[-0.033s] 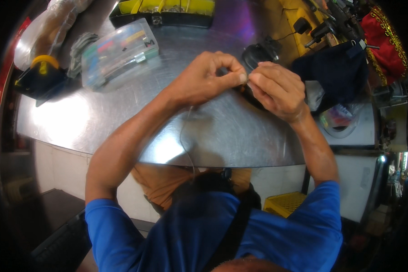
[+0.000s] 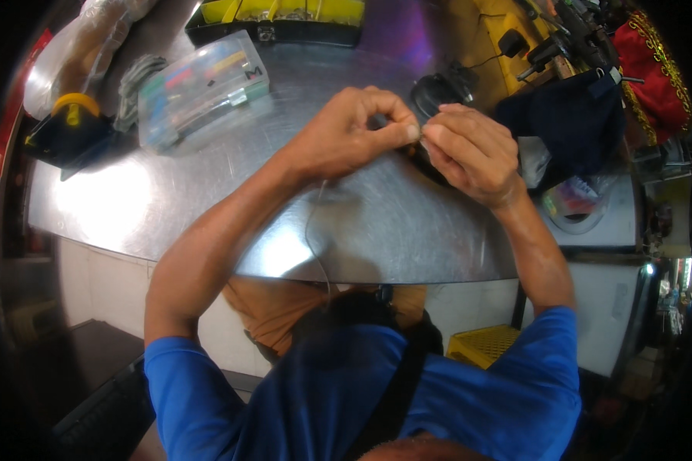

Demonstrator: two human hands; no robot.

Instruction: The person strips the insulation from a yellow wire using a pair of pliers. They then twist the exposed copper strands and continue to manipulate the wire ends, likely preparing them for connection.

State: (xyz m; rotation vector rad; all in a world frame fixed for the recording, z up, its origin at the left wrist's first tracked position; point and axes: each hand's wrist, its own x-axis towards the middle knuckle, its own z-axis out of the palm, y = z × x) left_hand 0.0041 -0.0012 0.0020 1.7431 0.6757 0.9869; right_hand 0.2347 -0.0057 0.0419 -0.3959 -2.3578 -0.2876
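My left hand [image 2: 361,134] is closed in a pinch, thumb against forefinger. Its tips meet the fingertips of my right hand [image 2: 473,150], whose fingers are bent and pressed together. Whatever lies between the fingertips is too small to make out. A thin pale cord [image 2: 307,230] comes out from under my left hand and wrist and hangs over the table edge toward my lap; its upper end is hidden. Behind my right hand sits a black rounded object [image 2: 432,91] with a cable. Another dark thing under the right hand is mostly covered.
On the metal table [image 2: 231,200] are a clear plastic organizer box [image 2: 207,88], grey gloves [image 2: 134,84], a black-and-yellow container [image 2: 69,134] and a yellow-lined tray [image 2: 277,29]. Dark cloth [image 2: 565,115] and tools [image 2: 561,46] crowd the right. A yellow crate [image 2: 480,346] stands below the table.
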